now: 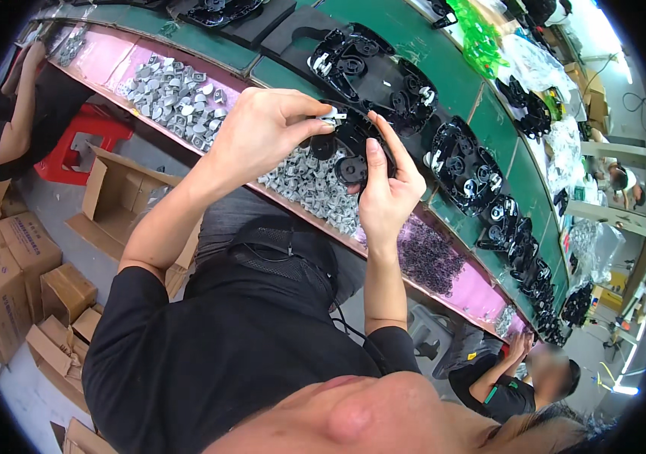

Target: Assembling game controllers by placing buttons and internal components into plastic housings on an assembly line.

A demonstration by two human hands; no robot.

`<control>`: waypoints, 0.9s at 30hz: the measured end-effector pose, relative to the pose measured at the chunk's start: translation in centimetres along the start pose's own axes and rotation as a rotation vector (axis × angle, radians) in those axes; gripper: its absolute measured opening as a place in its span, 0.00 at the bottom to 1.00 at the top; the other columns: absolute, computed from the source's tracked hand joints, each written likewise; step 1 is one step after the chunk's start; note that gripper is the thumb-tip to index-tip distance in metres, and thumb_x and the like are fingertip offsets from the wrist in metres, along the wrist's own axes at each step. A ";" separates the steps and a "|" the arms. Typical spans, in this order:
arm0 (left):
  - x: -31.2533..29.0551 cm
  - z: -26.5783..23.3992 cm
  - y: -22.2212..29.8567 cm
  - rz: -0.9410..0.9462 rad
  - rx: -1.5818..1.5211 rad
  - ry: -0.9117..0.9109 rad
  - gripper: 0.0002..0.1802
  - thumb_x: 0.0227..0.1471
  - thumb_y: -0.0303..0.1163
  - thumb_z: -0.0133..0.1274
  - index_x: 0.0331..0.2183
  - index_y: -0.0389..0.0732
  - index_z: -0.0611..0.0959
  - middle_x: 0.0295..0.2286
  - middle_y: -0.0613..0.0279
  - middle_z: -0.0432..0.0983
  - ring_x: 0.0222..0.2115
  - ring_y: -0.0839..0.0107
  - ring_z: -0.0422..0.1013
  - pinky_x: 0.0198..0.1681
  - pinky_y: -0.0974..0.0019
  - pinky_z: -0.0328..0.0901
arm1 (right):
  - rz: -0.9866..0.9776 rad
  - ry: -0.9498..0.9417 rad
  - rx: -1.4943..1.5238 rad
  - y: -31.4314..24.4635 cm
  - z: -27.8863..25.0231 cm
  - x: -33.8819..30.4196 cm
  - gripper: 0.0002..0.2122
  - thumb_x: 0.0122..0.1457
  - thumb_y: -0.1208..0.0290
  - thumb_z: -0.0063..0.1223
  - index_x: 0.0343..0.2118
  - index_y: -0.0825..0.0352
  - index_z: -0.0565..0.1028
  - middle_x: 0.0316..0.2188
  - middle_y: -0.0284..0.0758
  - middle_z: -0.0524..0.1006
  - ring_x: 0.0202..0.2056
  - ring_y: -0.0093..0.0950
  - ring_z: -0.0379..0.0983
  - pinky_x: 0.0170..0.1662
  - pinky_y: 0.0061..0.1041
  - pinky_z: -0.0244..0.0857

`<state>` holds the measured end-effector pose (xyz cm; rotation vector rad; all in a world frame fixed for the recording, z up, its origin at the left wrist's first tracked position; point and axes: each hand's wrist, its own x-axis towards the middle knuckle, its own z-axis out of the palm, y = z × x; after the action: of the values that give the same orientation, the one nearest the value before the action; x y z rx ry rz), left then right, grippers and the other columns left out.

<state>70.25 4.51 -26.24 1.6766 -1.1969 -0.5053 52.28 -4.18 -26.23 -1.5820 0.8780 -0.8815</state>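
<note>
My left hand [266, 125] pinches a small white-and-grey plastic part [333, 116] between thumb and fingertips. That part is at the upper left end of a black plastic housing [352, 140]; whether it touches the housing I cannot tell. My right hand [391, 181] grips the housing along its right side, thumb in front and fingers stretched up its edge. Below the hands lies a heap of grey plastic caps [312, 185]. Just beyond them, a larger black housing [372, 76] with round fittings rests on the green conveyor belt.
More grey caps [175, 98] lie left on the pink bench top, small black rings [430, 257] right. Black housings [467, 166] line the green belt [451, 83]. Cardboard boxes [13, 257] and a red stool [85, 144] stand left. Co-workers sit at both sides.
</note>
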 end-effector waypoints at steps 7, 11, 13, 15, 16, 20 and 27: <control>0.2 -1.1 0.1 0.406 0.287 0.098 0.22 0.45 0.28 0.69 0.45 0.37 0.85 0.40 0.55 0.82 0.37 0.60 0.78 0.40 0.62 0.72 | 0.156 -0.093 0.192 -0.9 -1.4 -0.8 0.14 0.68 0.76 0.55 0.55 0.71 0.79 0.44 0.34 0.83 0.20 0.10 0.70 0.18 0.13 0.63; 0.2 -2.1 -0.5 0.317 0.147 -0.192 0.22 0.45 0.25 0.67 0.45 0.36 0.84 0.39 0.56 0.82 0.39 0.57 0.77 0.46 0.60 0.71 | 0.215 -0.120 0.139 -0.5 -1.9 -1.1 0.14 0.68 0.74 0.56 0.54 0.71 0.80 0.38 0.32 0.83 0.18 0.11 0.68 0.17 0.13 0.62; -0.2 -1.6 -0.7 0.319 0.093 -0.143 0.16 0.48 0.26 0.66 0.41 0.38 0.84 0.35 0.57 0.82 0.36 0.58 0.77 0.40 0.59 0.72 | 0.234 -0.135 0.126 -0.5 -2.1 -1.0 0.14 0.69 0.73 0.56 0.54 0.70 0.80 0.32 0.29 0.80 0.17 0.11 0.68 0.17 0.13 0.61; -0.4 -1.7 -0.9 0.347 0.106 -0.130 0.14 0.47 0.24 0.67 0.38 0.36 0.85 0.36 0.56 0.83 0.36 0.59 0.78 0.40 0.61 0.73 | 0.255 -0.144 0.118 -0.7 -2.1 -1.0 0.13 0.69 0.73 0.56 0.54 0.71 0.80 0.28 0.27 0.78 0.17 0.11 0.68 0.16 0.14 0.60; -0.6 -1.8 -0.9 0.380 0.116 -0.109 0.12 0.45 0.21 0.67 0.36 0.34 0.85 0.37 0.56 0.84 0.35 0.60 0.79 0.40 0.62 0.73 | 0.271 -0.141 0.133 -0.9 -2.0 -1.0 0.13 0.69 0.73 0.57 0.53 0.71 0.80 0.28 0.27 0.78 0.17 0.11 0.68 0.16 0.14 0.60; -0.7 -1.7 -0.4 0.404 0.222 -0.142 0.08 0.46 0.24 0.66 0.31 0.33 0.87 0.37 0.54 0.86 0.36 0.58 0.80 0.40 0.61 0.73 | 0.335 -0.145 0.196 -0.7 -2.4 -0.4 0.13 0.68 0.73 0.57 0.52 0.71 0.80 0.23 0.29 0.78 0.14 0.14 0.68 0.15 0.15 0.59; -0.9 -1.6 -0.3 0.412 0.293 -0.144 0.07 0.48 0.24 0.65 0.32 0.33 0.86 0.38 0.55 0.85 0.37 0.58 0.80 0.41 0.60 0.74 | 0.387 -0.121 0.249 0.3 -2.5 -0.1 0.13 0.68 0.70 0.58 0.51 0.71 0.81 0.23 0.29 0.79 0.13 0.15 0.68 0.13 0.16 0.58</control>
<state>71.24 6.03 -26.03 1.5882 -1.7388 -0.2022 50.01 -5.23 -26.20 -1.1853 0.9103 -0.5867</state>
